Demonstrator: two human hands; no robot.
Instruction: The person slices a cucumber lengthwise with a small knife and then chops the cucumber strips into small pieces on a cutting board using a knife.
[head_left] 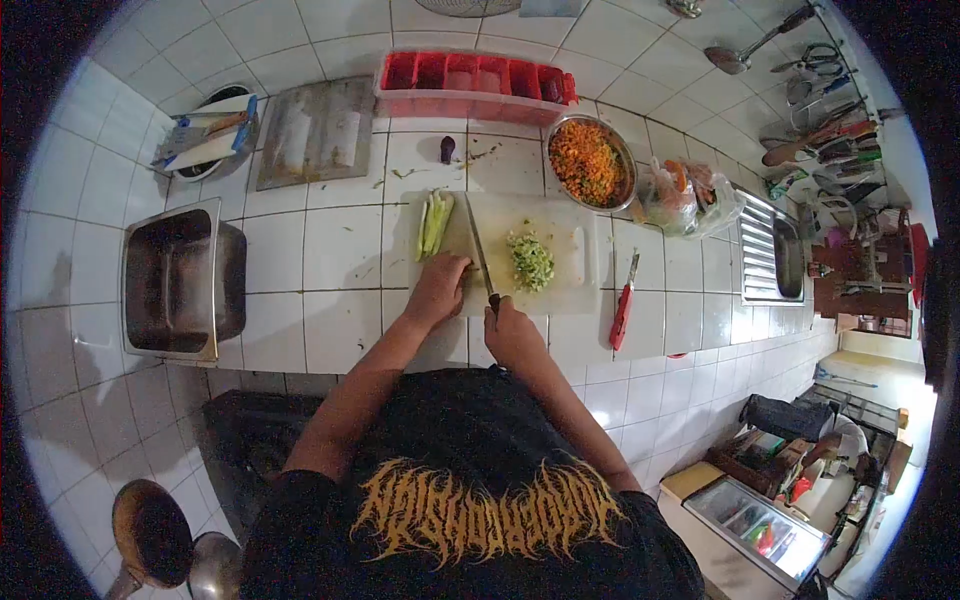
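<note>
My right hand [516,335] is closed round the dark handle of a kitchen knife [479,248], whose long blade points away from me over the pale cutting board [577,285]. Just left of the blade, my left hand [438,290] rests on the board with its fingers curled; what they hold, if anything, is hidden. Beyond that hand lie several pale green stalks [434,224] at the board's left side. A heap of chopped greens [531,262] sits to the right of the knife.
A metal bowl of diced orange and green vegetables [591,162] and a plastic bag [680,197] stand back right. A red-handled knife [624,305] lies right of the board. Behind are a small eggplant [447,150] and a red compartment box [475,85]; a metal pan [180,285] is left.
</note>
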